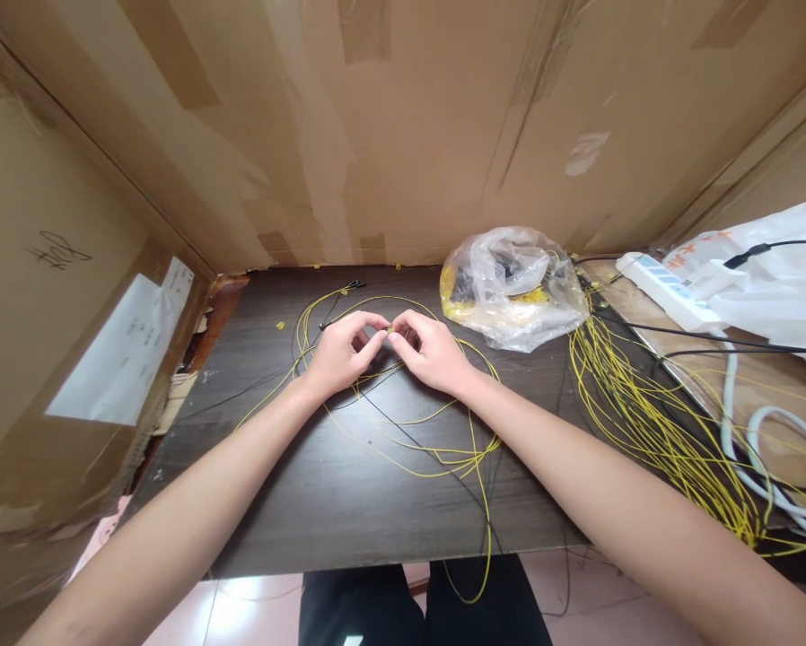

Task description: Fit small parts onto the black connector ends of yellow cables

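My left hand and my right hand meet fingertip to fingertip over the dark table. Between their pinched thumbs and forefingers is a small yellow piece, mostly covered, so its exact kind is unclear. Both hands are closed. Loose loops of thin yellow cable lie under and around them, and one loop hangs over the front edge. Black cable ends rest just beyond my left hand. A thin black cable crosses the table between my forearms.
A clear plastic bag with yellow and black contents sits at the back right. Farther right are a bundle of yellow cables, a white power strip and a coiled white cord. A yellow scrap lies left. Cardboard walls enclose the table.
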A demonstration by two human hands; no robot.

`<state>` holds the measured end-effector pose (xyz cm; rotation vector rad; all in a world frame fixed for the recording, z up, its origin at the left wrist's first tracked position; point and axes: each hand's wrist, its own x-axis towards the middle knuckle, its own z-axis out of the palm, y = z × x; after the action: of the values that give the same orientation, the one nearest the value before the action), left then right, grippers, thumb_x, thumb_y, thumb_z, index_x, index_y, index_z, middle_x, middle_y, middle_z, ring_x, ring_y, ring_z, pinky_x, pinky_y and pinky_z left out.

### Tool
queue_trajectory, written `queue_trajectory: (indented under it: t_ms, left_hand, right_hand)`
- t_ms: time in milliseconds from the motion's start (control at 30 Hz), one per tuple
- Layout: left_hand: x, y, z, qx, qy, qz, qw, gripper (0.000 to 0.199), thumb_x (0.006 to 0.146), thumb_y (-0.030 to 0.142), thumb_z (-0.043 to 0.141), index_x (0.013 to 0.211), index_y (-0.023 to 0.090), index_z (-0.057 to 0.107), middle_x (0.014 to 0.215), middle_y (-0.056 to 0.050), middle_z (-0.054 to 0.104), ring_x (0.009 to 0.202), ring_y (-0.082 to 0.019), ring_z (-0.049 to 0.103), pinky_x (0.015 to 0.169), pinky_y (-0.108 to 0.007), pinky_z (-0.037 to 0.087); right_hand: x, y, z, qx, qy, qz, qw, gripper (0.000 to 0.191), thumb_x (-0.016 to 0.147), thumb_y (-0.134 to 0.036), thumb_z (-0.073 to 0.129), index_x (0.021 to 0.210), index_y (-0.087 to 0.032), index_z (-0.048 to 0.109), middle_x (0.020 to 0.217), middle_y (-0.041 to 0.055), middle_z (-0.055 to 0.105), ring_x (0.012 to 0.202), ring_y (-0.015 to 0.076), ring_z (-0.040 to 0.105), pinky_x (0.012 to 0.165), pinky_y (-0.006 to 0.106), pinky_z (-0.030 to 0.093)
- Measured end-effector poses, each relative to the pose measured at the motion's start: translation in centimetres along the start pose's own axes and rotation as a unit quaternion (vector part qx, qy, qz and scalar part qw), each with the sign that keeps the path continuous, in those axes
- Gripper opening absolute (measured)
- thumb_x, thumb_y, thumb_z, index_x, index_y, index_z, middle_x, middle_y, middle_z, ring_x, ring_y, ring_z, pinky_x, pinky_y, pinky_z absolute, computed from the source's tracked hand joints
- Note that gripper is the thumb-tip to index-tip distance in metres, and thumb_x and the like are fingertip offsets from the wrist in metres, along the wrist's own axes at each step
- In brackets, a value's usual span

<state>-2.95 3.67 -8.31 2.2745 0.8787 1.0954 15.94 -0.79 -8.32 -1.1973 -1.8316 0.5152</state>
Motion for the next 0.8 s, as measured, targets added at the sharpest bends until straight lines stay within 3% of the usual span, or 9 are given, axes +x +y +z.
queue_trajectory:
  t_ms: [233,800]
  left_hand:
    - [0.0,0.15,-0.03,0.004,-0.001,0.014,1.0,0.014,0.095,0.028,0.064,0.102,0.016,0.069,0.095,-0.006,0.074,0.062,-0.011,0.065,0.058,-0.023,0.053]
    - [-0.03,0.28,-0.19,0.024,-0.006,0.054,0.998,0.01,0.095,0.021,0.064,0.102,0.017,0.069,0.087,-0.002,0.071,0.058,-0.009,0.061,0.058,-0.019,0.052]
  right_hand:
    - [0.14,0.3,0.04,-0.043,-0.023,-0.003,0.999,0.032,0.106,-0.029,0.044,0.078,-0.019,0.057,0.076,0.0025,0.063,0.072,0.0165,0.056,0.071,0.029,0.039]
    - [0.26,0.55,0.06,-0.057,-0.05,0.002,0.997,0.034,0.107,-0.028,0.041,0.077,-0.02,0.055,0.077,0.0035,0.066,0.075,0.0183,0.056,0.075,0.031,0.038]
